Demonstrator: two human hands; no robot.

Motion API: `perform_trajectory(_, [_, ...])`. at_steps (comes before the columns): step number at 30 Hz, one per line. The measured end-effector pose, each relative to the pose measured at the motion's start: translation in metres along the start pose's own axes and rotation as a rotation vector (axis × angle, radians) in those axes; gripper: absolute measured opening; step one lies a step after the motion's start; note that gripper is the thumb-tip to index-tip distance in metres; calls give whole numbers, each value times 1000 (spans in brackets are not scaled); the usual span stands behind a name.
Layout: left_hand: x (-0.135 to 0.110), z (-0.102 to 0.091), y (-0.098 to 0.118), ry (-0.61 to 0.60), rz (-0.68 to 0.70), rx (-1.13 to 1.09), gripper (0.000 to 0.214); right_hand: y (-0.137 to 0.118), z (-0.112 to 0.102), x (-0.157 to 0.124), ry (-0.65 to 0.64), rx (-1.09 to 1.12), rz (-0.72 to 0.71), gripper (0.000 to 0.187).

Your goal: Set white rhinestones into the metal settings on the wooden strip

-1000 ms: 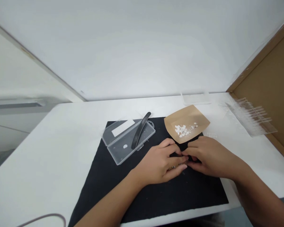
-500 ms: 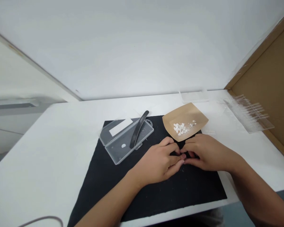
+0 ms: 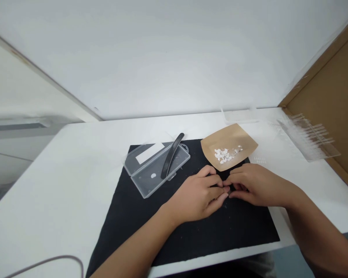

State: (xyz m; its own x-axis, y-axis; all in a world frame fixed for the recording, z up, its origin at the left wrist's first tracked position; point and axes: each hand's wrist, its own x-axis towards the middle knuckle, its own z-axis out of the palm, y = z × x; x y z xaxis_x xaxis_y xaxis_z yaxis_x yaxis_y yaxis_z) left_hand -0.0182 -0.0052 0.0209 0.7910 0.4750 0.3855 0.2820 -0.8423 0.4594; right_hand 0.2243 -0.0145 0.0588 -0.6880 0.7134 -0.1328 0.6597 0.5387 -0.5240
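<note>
Over the black mat [image 3: 127, 224] my left hand [image 3: 198, 195] and my right hand [image 3: 249, 185] meet at their fingertips. Both are closed in a pinch around something too small and too hidden to make out. Just beyond the fingers is a brown paper tray [image 3: 234, 133] holding small white flakes [image 3: 224, 155]. To the left of my left hand lies an open clear plastic case [image 3: 142, 185], with a black curved nail file [image 3: 171, 154] resting across it. The case also has a white strip [image 3: 150, 153] on its lid side and a small white oval piece [image 3: 153, 175] inside.
At the right, a clear stand with several thin transparent sticks [image 3: 313, 135] stands near a cardboard panel [image 3: 333, 100]. Rows of tiny pale pieces [image 3: 260, 160] lie on the white table [image 3: 37, 197] beside the tray. A cable [image 3: 55, 257] curves at the front left.
The view has shifted slightly. My right thumb has drawn a little away from my left fingertips; both hands remain pinched at the same spot over the mat.
</note>
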Motion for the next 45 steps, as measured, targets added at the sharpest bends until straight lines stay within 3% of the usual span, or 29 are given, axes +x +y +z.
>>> perform_trajectory(10, [-2,3,-3,27,-2,-39,21,1,0,0,23,15,-8,5])
perform_trajectory(24, [-4,-2,-14,314,33,185,21,0,-4,1,-47,21,51,25])
perform_trajectory(40, [-6,1,-20,281,57,251,25,1,-2,1,-18,68,81,26])
perform_trajectory(45, [-5,-6,-17,169,72,137,17,3,0,1,-22,75,79,27])
